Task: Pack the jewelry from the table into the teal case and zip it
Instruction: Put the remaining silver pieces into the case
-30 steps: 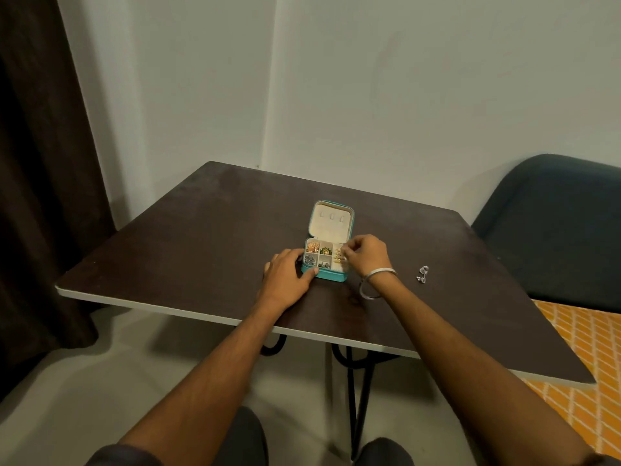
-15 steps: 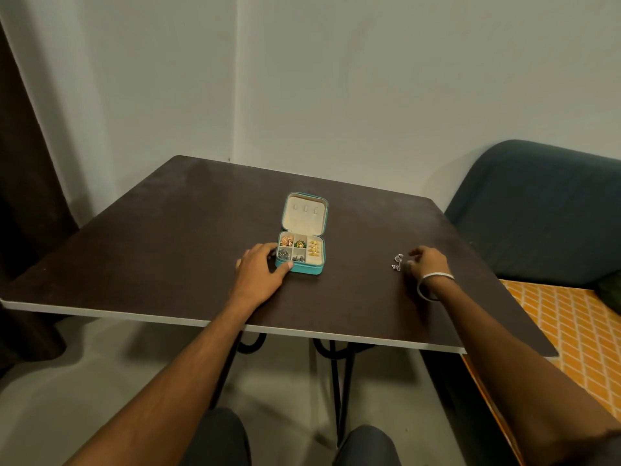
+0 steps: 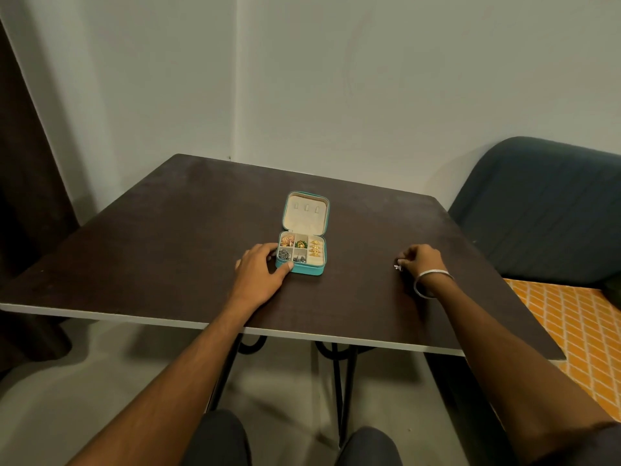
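Observation:
The teal case (image 3: 317, 271) lies open in the middle of the dark table (image 3: 168, 237), its cream lid folded back. Gold, green and silver pieces fill its small compartments. My left hand (image 3: 260, 272) holds the case's left front corner, thumb along its front wall. To the right, my right hand (image 3: 420, 258) has its fingers curled round a small silver jewelry piece (image 3: 398, 267) at the table surface; only a bit of it shows at the fingertips. A silver bangle is on that wrist.
A dark blue chair (image 3: 544, 210) stands past the table's right edge, with an orange patterned surface (image 3: 571, 331) below it. A dark curtain (image 3: 23, 163) hangs at the left. The table's white front edge (image 3: 302, 334) runs close to my knees.
My right hand left the case and moved right to the silver piece, closing its fingers on it. My left hand stayed on the case. The view shifted.

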